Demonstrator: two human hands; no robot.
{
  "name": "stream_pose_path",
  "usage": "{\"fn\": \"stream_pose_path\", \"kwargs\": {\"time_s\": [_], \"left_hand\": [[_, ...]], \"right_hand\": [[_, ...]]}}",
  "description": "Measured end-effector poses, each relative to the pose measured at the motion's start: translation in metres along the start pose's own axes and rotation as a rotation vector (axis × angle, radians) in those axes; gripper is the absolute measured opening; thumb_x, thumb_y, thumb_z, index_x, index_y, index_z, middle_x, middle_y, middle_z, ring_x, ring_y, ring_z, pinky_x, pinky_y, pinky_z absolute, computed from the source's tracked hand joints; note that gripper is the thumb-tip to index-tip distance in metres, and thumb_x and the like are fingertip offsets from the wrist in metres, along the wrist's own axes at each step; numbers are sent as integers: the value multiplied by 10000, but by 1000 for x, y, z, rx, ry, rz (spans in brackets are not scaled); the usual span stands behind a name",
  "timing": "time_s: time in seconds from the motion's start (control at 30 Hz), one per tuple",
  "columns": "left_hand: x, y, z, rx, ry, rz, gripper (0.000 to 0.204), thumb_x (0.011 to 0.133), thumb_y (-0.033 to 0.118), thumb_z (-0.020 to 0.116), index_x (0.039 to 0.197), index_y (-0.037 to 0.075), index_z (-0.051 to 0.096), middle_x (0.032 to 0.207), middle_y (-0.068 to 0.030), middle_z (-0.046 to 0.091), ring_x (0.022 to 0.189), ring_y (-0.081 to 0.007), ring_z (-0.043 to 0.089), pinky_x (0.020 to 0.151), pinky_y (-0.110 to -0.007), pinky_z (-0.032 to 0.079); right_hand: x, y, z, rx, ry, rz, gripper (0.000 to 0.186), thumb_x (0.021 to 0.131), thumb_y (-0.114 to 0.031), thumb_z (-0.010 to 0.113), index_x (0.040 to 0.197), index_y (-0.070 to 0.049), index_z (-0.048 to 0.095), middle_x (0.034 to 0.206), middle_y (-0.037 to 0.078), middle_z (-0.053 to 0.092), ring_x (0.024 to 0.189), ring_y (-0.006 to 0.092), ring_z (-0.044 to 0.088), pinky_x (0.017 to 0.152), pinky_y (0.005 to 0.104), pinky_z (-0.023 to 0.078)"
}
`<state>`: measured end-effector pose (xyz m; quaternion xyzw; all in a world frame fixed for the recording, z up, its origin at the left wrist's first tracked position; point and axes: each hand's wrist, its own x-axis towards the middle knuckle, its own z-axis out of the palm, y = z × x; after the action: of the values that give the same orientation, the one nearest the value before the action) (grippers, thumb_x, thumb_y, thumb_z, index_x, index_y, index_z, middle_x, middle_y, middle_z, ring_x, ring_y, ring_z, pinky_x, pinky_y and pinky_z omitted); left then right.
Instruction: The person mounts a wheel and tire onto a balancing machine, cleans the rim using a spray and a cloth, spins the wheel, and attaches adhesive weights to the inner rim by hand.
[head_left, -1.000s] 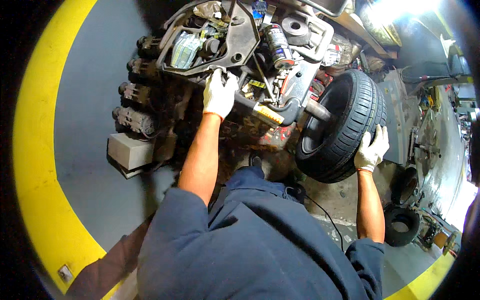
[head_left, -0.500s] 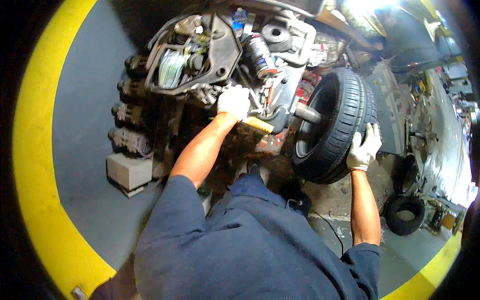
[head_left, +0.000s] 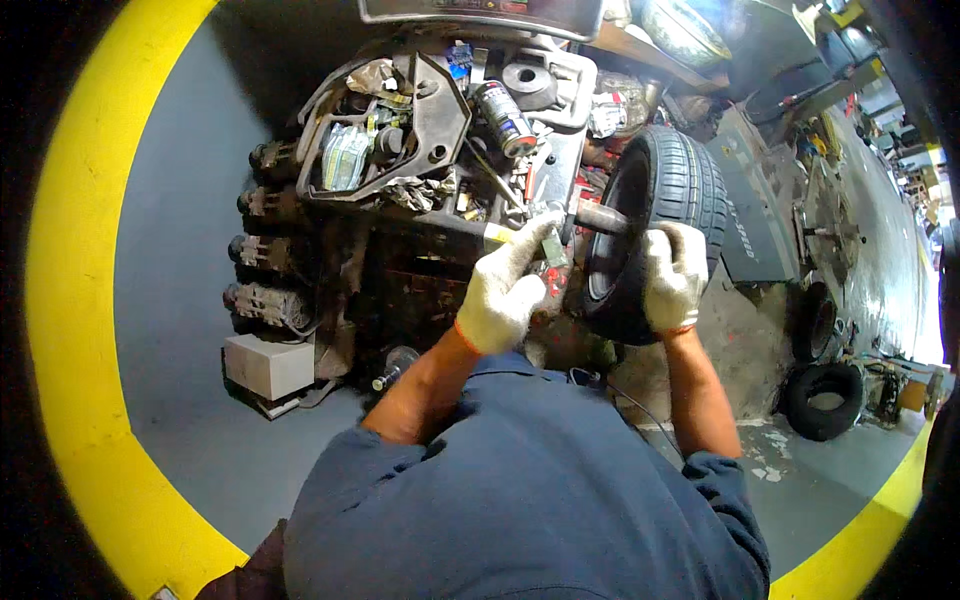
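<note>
A black tyre on a rim (head_left: 690,185) stands upright at the right end of a cluttered machine, with a metal shaft (head_left: 603,217) reaching into its centre. My left hand (head_left: 505,295), in a white glove, is in front of the machine's near right corner. Its index finger points up toward the shaft, and a small grey-green piece (head_left: 553,250) shows between finger and thumb. In a matching glove, my right hand (head_left: 675,275) is against the near side of the tyre with its fingers curled; what they hold, if anything, is hidden.
On the machine's top lie a spray can (head_left: 506,120), a black ring-shaped part (head_left: 529,82) and a tray (head_left: 440,120) with packets. A light box (head_left: 268,366) sits low at left. Another tyre (head_left: 824,402) lies on the floor at right. A cable runs near my right arm.
My left hand has left the machine's front edge and moved right and nearer, toward the shaft. My right hand has shifted left along the tyre, its fingers now curled.
</note>
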<state>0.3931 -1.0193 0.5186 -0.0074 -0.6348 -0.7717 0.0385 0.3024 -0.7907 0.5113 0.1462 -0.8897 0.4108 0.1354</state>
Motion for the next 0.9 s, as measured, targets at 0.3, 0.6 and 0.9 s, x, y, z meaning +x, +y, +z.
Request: {"fn": "stream_pose_path", "kwargs": {"time_s": [0.3, 0.6, 0.9], "left_hand": [[-36, 39, 14, -367, 18, -6, 806, 829, -134, 451, 1587, 63, 263, 1484, -185, 471, 1350, -242, 488, 1098, -366, 415], [-17, 72, -20, 284, -296, -159, 175, 907, 81, 702, 1054, -14, 689, 949, -68, 704, 891, -127, 645, 821, -292, 526], [-39, 36, -21, 1028, -255, 545, 67, 798, 139, 695, 814, 87, 656, 731, -105, 612, 687, -326, 622, 613, -430, 521]], "right_hand": [[-25, -99, 6, 1014, -479, 538, 243, 944, -154, 694, 1093, 36, 670, 955, 72, 700, 857, 133, 641, 793, 290, 531], [-24, -96, -20, 787, -715, 191, 188, 954, -123, 661, 1066, 28, 668, 939, 58, 668, 841, 105, 613, 744, 266, 534], [-32, -95, 13, 677, -737, 436, 224, 912, -137, 672, 1028, 53, 689, 839, 69, 694, 748, 105, 616, 676, 267, 518]]}}
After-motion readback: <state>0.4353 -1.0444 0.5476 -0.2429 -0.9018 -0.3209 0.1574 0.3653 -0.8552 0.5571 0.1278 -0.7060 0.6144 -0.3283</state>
